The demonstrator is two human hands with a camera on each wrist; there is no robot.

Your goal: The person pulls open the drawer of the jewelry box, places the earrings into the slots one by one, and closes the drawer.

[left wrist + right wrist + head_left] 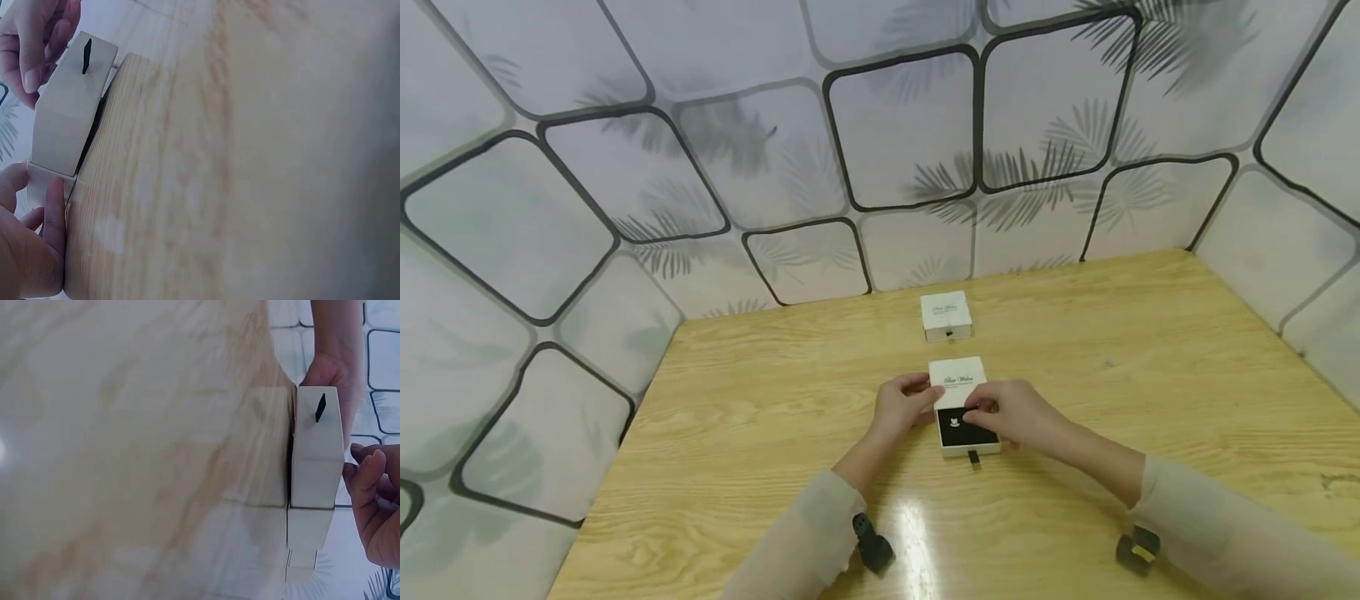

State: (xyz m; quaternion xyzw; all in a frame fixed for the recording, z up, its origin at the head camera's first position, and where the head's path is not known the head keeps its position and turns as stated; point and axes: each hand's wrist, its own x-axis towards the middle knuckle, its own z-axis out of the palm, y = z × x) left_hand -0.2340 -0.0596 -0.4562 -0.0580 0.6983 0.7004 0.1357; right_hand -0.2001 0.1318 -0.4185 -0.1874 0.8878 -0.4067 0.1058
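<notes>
A white jewelry box with script lettering lies on the table, its drawer slid out toward me. On the drawer's black insert sits a small silver piece of jewelry. My left hand grips the sleeve at its left side, thumb on top; in the left wrist view a finger lies along the sleeve's side. Over the drawer's right half, my right hand has thumb and forefinger tips down at the insert, the other fingers curled. I cannot tell whether those tips pinch something small. A black pull tab hangs from the drawer front.
A second white box, closed, stands behind the first one. The wooden table runs back to walls covered in patterned cloth. Dark wrist cameras sit at both sleeves.
</notes>
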